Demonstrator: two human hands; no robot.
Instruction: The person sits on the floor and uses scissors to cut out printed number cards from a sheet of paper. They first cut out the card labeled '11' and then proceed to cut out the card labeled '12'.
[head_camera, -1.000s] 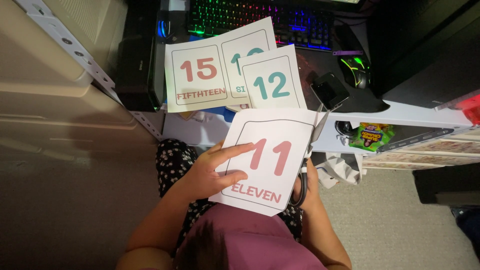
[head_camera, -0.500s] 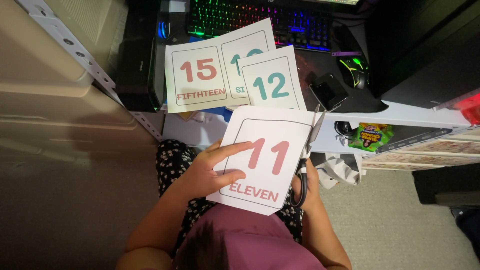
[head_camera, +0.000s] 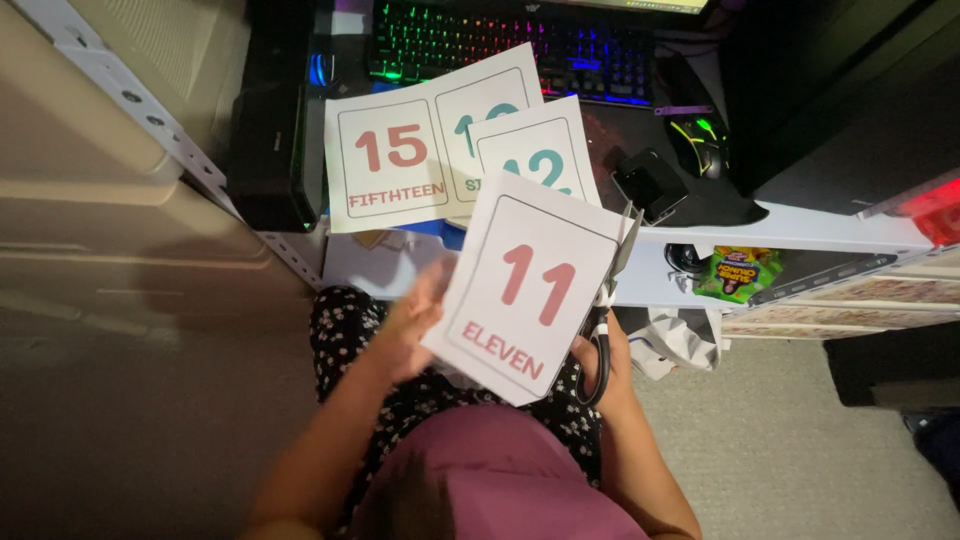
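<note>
A white paper card (head_camera: 530, 285) with a red number and a red word inside a rounded frame is held tilted over my lap. My left hand (head_camera: 412, 325) grips its left edge from below. My right hand (head_camera: 600, 365) holds black-handled scissors (head_camera: 608, 300) whose blades sit at the card's right edge, pointing up toward the desk. Part of my right hand is hidden behind the card.
More number cards (head_camera: 400, 160) lie on the desk edge, one red, two teal. Behind them are a lit rainbow keyboard (head_camera: 500, 45), a mouse (head_camera: 700, 140), a small black device (head_camera: 650, 185). A green packet (head_camera: 738, 272) lies on a white shelf. A cabinet (head_camera: 110, 230) stands left.
The card has shifted up and right and tilted. My left hand slid from lying across the card's face to its left edge. The scissors stay at the right edge.
</note>
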